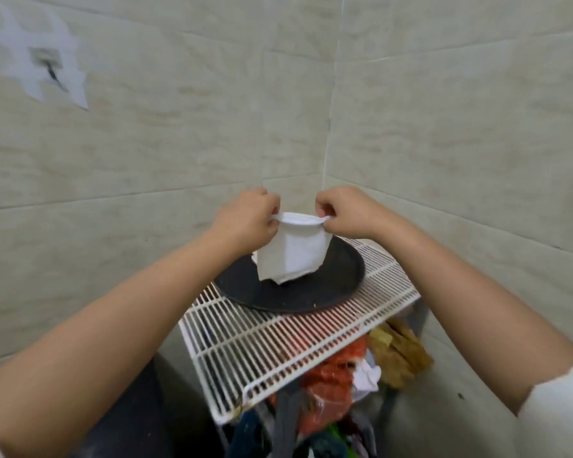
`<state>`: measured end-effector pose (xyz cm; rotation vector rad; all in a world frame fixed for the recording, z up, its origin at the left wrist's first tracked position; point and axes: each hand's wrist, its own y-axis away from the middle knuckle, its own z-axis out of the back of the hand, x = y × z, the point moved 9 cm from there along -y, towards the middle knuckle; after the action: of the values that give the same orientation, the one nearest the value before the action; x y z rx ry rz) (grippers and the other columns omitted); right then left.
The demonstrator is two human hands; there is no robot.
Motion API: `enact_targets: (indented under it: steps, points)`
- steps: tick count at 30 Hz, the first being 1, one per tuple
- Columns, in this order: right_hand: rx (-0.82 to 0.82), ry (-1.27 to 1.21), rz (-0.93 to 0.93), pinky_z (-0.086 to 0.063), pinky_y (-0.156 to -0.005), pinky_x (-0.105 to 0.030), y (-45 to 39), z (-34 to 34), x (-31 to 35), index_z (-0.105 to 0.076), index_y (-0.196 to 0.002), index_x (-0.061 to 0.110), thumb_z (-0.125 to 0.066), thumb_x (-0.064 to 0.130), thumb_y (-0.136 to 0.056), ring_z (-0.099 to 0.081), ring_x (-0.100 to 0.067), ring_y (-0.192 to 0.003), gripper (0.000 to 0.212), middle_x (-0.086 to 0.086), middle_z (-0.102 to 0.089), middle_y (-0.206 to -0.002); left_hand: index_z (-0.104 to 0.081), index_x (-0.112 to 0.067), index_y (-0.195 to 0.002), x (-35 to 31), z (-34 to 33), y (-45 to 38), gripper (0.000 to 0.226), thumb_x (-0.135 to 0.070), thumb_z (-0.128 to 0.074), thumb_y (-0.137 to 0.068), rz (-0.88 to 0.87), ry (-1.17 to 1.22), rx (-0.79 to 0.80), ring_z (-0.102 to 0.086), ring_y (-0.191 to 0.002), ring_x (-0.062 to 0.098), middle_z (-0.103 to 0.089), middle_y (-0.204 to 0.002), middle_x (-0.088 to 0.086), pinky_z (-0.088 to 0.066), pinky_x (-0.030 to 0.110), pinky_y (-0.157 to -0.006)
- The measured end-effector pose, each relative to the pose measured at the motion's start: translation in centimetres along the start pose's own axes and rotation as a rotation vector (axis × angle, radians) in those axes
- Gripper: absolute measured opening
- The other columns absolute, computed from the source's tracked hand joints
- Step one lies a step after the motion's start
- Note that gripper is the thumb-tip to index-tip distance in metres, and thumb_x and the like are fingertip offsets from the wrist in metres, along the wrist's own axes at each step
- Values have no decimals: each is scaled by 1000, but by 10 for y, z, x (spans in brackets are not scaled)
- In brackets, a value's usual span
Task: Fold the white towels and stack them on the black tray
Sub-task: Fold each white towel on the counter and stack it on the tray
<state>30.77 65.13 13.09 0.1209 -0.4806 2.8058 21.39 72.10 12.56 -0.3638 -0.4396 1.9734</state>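
While both hands pinch its top edge, the white towel [290, 251] hangs at frame centre, directly above the black tray [298, 292]. We note left hand [248, 223] and right hand [344, 214] curled tight on opposite corners, equally near; long axis runs left-right; next move, we judge: straight down.

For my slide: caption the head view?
Both hands hold a white towel above the black tray.

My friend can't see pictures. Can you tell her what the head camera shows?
Two hands, left hand and right hand, pinch the top corners of a white towel, holding it above a round black tray on a white wire rack in a tiled corner.
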Motion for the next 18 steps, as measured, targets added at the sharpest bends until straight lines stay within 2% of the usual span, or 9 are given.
enact_targets:
  steps: [3,4,6,7,9,12,14,16,18]
  points:
    - [-188,26,142,-26,-63,-31,-55,6,-27,-56,-81,4,-46,-7,-77,-53,-31,-87,15,-18,-57,-89,-55,-3,-103,19,-6,-49,18,-11,-49,-88,102,-18,-113,-52,-99,33,-54,-108,16,-41,37,-75]
    - [-280,12,211,-27,-64,-31,-72,8,-34,-57,-83,-2,-46,-8,-77,-54,-33,-85,14,-22,-58,-89,-56,-2,-102,26,-7,-62,17,-9,-48,-88,127,-38,-160,-52,-96,34,-54,-106,17,-41,38,-72]
    - [-408,38,379,-34,-61,-37,-97,0,-41,-55,-73,-4,-48,-12,-70,-55,-36,-69,11,-24,-56,-74,-58,2,-90,29,-6,-84,14,-4,-47,-83,79,-103,-305,-56,-82,36,-56,-93,22,-42,38,-59]
    - [-437,42,424,-39,-54,-38,-107,-9,-47,-53,-67,-3,-49,-12,-65,-53,-36,-61,10,-23,-54,-67,-58,4,-81,26,-10,-91,15,-3,-46,-78,46,-142,-304,-58,-71,36,-57,-81,23,-39,34,-50]
    - [-421,49,465,-40,-45,-36,-124,-38,-64,-51,-62,-1,-51,-12,-61,-50,-33,-53,11,-20,-51,-60,-57,3,-71,28,-38,-101,13,-1,-45,-70,31,-225,-236,-56,-56,32,-55,-69,21,-30,27,-44]
    - [-333,43,545,-42,-42,-33,-122,-96,-84,-52,-60,1,-42,-3,-66,-50,-31,-49,12,-16,-51,-56,-60,4,-79,26,-100,-98,8,1,-55,-73,48,-302,-13,-57,-61,33,-57,-77,21,-29,27,-47]
    - [-299,-2,626,-45,-44,-34,-113,-127,-95,-54,-61,2,-37,4,-70,-53,-31,-50,19,-14,-53,-57,-63,-1,-72,23,-132,-85,13,-7,-51,-73,45,-284,110,-58,-52,29,-59,-69,14,-30,23,-40]
    - [-287,-62,673,-48,-49,-36,-107,-139,-101,-56,-64,2,-37,7,-73,-55,-31,-54,21,-13,-56,-61,-63,-4,-66,22,-140,-76,26,-16,-41,-72,17,-252,46,-57,-46,25,-59,-62,10,-35,20,-34]
    - [-292,-105,688,-49,-51,-37,-104,-139,-105,-57,-66,3,-37,8,-73,-55,-30,-56,21,-12,-57,-63,-64,-4,-67,18,-144,-72,30,-18,-38,-72,12,-224,25,-57,-47,25,-59,-63,10,-42,21,-35]
